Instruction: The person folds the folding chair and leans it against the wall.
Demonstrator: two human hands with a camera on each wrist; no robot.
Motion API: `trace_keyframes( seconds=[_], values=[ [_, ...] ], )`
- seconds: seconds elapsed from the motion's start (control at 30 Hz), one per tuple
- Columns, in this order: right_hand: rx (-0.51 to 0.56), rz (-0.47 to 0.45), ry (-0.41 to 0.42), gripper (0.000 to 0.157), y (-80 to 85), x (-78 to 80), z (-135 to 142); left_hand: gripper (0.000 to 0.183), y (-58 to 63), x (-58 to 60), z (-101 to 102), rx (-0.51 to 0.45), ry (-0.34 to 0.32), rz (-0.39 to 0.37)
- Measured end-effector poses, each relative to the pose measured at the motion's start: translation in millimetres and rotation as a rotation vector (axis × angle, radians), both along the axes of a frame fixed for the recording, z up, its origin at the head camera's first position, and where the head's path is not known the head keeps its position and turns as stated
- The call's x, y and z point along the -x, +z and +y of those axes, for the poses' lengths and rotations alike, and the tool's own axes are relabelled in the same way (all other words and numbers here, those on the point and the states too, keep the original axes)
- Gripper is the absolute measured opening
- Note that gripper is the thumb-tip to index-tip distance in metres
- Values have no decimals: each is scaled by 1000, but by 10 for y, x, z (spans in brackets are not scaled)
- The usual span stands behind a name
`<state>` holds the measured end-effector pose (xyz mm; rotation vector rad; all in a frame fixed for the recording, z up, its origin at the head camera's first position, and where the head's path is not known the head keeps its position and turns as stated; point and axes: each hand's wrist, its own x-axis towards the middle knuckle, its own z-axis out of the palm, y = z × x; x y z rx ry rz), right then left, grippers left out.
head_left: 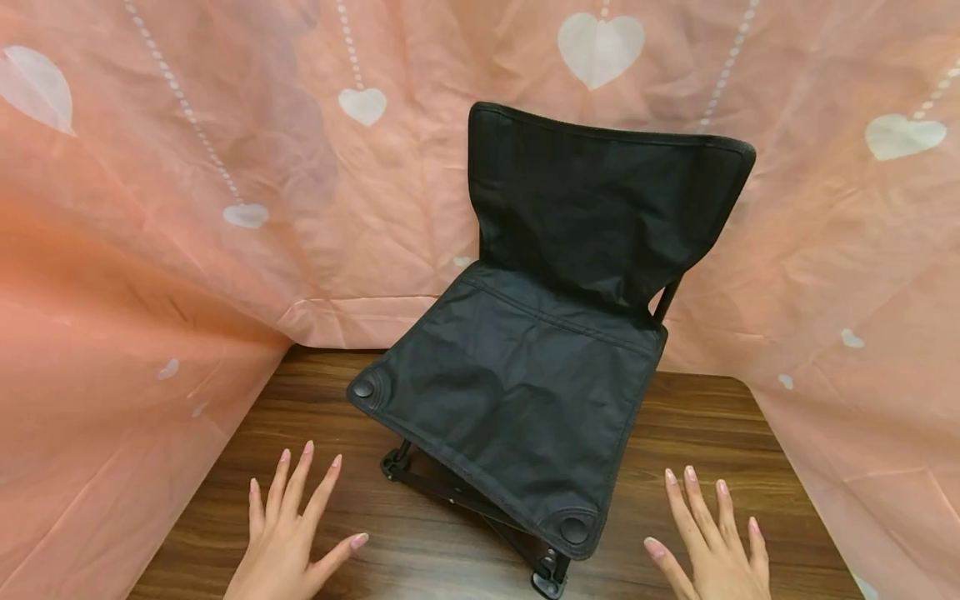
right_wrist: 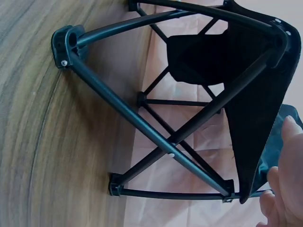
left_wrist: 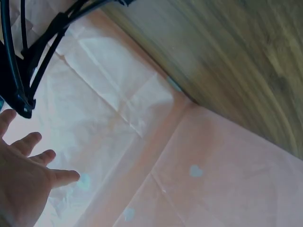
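Fingers [head_left: 321,496] spread apart and clamped on nothing, a person's left hand [head_left: 277,546] and right hand [head_left: 716,557] flank a small black folding chair [head_left: 547,342] that stands between them and a little beyond, on a wood-grained tabletop [head_left: 352,492]. The thumbs point inward, and in the head view neither hand touches cloth or frame; whether the fingertips meet the tabletop cannot be told. The chair sits at an angle, its seat [head_left: 517,412] fixed at the front corners by round black discs [head_left: 574,531], its backrest [head_left: 600,200] raised behind. The right wrist view shows crossed legs [right_wrist: 120,103] pinned at a joint [right_wrist: 172,142] and ending in black feet [right_wrist: 60,47]. Sound handling would likely mean a matched grip on both sides of the frame, even pressure so that no foot lifts, and fingers kept away from the joint, where the tubes could pinch; tugging on the cloth alone would probably twist the chair. No container shows in any view. Around it all hangs a creased peach-coloured curtain [head_left: 405,208] printed with white hearts [head_left: 602,50].
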<state>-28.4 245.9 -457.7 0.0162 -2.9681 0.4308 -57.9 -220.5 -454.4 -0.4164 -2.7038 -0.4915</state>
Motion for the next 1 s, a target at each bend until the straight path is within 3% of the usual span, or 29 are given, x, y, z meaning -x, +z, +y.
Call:
trace_keyframes(
  seconds=[0.5, 0.8, 1.0],
  values=[
    [43, 111, 83, 76, 268, 38, -183, 96, 311, 186, -152, 35, -19, 69],
    [28, 197, 173, 79, 439, 65, -338, 99, 348, 350, -202, 23, 2, 178],
    [74, 280, 266, 89, 516, 80, -478, 99, 377, 490, -194, -26, -76, 232]
  ],
)
